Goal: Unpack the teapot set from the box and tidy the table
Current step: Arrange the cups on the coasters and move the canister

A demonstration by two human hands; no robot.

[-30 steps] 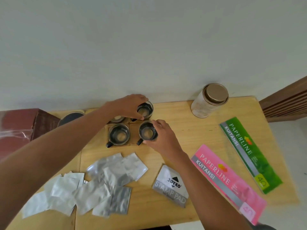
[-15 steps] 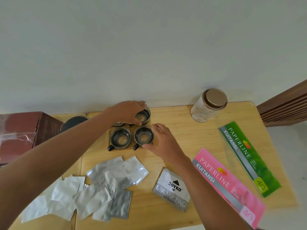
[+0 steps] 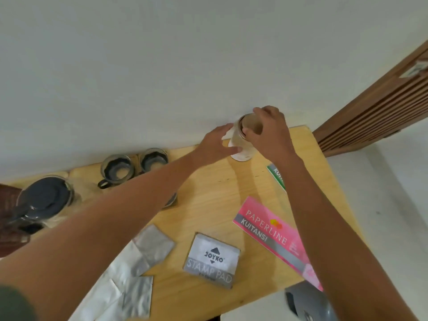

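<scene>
At the far left edge sits a dark red box (image 3: pixel 7 200), partly cut off. Just beside it stands the glass teapot (image 3: pixel 46 200) with its dark lid. Further right, near the wall, two glass cups (image 3: pixel 119 170) with dark holders stand side by side; a third is mostly hidden under the left forearm. Silver foil sachets (image 3: pixel 148 249) lie spread along the near-left part of the wooden table (image 3: pixel 208 200). A Joyko stamp pad packet (image 3: pixel 212 259) lies flat near the front edge. The left hand (image 3: pixel 217 144) reaches across to the jar (image 3: pixel 240 144) at the back of the table, fingers and thumb curled round its lower side wall. The right hand (image 3: pixel 271 133) sits on top of the jar, fingers curled over the brown lid rim. The jar stands tilted, touching both hands. A pink receipt book (image 3: pixel 271 230) lies diagonally under the right forearm; a green one (image 3: pixel 276 174) shows only a corner.
</scene>
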